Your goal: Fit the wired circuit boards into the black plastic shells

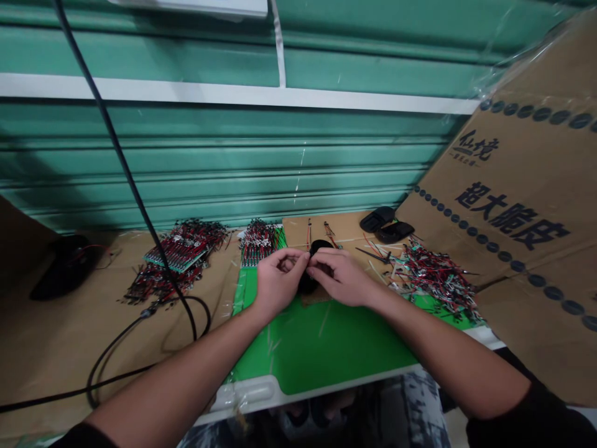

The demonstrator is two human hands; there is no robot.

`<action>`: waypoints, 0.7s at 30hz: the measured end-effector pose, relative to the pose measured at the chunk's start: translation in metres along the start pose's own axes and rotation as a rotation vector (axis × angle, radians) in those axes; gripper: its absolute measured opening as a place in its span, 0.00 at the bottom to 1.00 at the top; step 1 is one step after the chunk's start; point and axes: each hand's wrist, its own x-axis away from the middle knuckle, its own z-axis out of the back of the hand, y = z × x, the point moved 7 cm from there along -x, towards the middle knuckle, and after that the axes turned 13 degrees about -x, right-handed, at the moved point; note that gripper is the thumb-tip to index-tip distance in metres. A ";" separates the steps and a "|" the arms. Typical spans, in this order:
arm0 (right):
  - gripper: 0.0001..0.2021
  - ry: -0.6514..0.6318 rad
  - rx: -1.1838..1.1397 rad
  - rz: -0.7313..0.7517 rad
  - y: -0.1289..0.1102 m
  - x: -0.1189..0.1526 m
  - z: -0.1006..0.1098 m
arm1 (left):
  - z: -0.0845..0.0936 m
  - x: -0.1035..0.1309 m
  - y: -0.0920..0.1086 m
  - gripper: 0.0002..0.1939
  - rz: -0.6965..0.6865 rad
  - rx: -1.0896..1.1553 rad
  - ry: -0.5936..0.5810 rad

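Observation:
My left hand (280,281) and my right hand (339,275) meet over the far middle of the green board (336,348). Fingers of both are pinched together at a small spot between them; whatever they hold there is too small to make out. Just behind and below the fingertips is a black rounded object (321,245), partly covered by the hands. Thin red and black wires (308,231) rise behind the fingertips, and another small wired piece (329,233) lies to their right.
Piles of wired parts lie at left (186,242), behind my left hand (261,239) and at right (438,277). Black shells (394,231) sit back right. A black cable (125,162) crosses the left side. A cardboard sheet (522,205) stands right; a green corrugated wall (209,162) rises behind.

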 end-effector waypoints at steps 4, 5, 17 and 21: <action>0.09 0.024 -0.031 -0.065 0.005 -0.001 0.001 | 0.001 0.000 0.001 0.14 -0.010 -0.002 0.009; 0.09 0.032 -0.038 -0.077 0.006 -0.001 0.001 | 0.001 0.000 0.001 0.14 -0.012 -0.002 0.008; 0.11 0.050 -0.120 -0.089 0.012 -0.001 0.001 | -0.001 0.000 0.003 0.14 -0.010 0.049 -0.019; 0.13 0.146 -0.373 -0.213 0.022 0.000 0.004 | 0.001 -0.005 -0.004 0.16 0.074 0.145 0.007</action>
